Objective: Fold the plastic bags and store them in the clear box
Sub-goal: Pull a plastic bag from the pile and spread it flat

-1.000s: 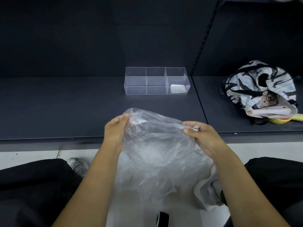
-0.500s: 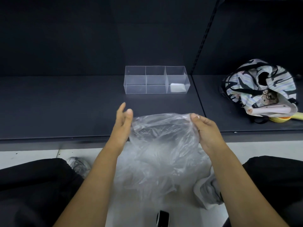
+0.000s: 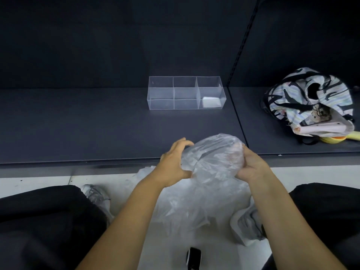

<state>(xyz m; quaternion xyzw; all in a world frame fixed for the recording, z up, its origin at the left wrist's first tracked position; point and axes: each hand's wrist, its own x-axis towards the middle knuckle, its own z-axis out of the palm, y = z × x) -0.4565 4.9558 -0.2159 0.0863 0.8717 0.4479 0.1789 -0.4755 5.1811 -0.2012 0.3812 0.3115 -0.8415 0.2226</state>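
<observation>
The left fingers (image 3: 185, 142) arch in a half-open curl over the near side of the plastic bag (image 3: 214, 154), thumb tucked beneath it, so the left hand (image 3: 174, 162) cups the film rather than pinching it. The right hand (image 3: 252, 165) grips the opposite side; its fingers are wrapped into the plastic and mostly hidden behind it. Half a second ago the left fingers were straight and the bag's top edge was stretched wide between the hands. Now the hands have drawn together and the upper part is gathered into a rounded bundle between the palms, while the rest hangs crumpled toward the floor.

That looks like a gathering or first fold, still loose and not yet a flat packet. Both forearms reach forward from the lap, wrists turned inward and facing each other, just short of the edge of the dark shelf (image 3: 97, 133). The clear box (image 3: 161, 104) sits well apart, further back on the shelf. Its right compartment already holds one folded white piece (image 3: 211, 102), while the other two look empty.
</observation>
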